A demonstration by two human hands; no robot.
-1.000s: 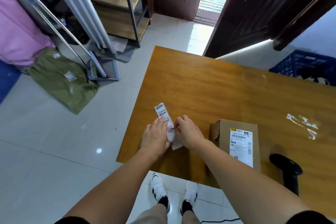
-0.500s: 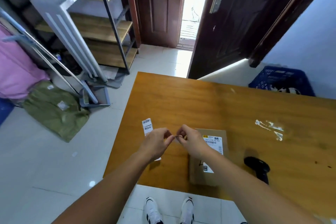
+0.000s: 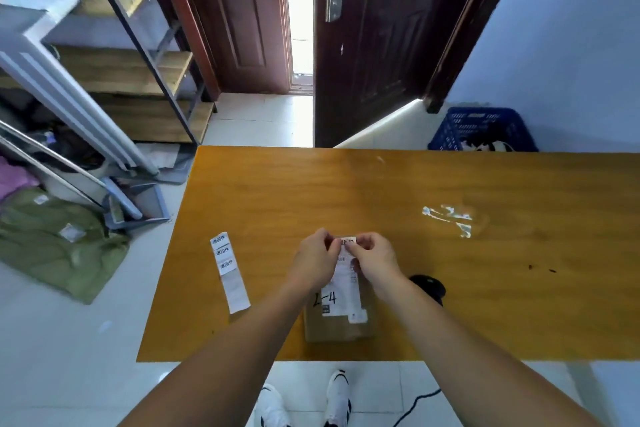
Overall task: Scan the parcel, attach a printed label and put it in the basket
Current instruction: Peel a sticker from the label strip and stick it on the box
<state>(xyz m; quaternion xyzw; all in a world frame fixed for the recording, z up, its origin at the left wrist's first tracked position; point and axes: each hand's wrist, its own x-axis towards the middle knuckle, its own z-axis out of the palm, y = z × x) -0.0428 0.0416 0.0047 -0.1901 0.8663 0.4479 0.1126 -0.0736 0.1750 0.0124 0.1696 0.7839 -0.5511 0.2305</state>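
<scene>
A small brown cardboard parcel (image 3: pixel 337 326) lies near the front edge of the wooden table (image 3: pixel 381 191), with a white shipping label and "2-4" written on it. My left hand (image 3: pixel 317 260) and my right hand (image 3: pixel 372 258) pinch a small white printed label (image 3: pixel 347 241) between their fingertips, just above the parcel's far end. A strip of label backing with three more printed labels (image 3: pixel 227 267) lies on the table to the left. The black scanner (image 3: pixel 427 286) rests right of the parcel, partly hidden by my right forearm. The blue basket (image 3: pixel 481 128) stands on the floor beyond the table.
Tape residue (image 3: pixel 450 217) marks the table at right. A metal shelf (image 3: pixel 138 73) and a green bag (image 3: pixel 59 243) fill the floor at left. A dark door (image 3: pixel 374 45) stands ajar behind the table. A black cable (image 3: pixel 415 406) runs by my feet.
Both hands left the label strip at the table's left and moved right over the parcel, holding one peeled label. The view tilted up, showing more of the door and basket.
</scene>
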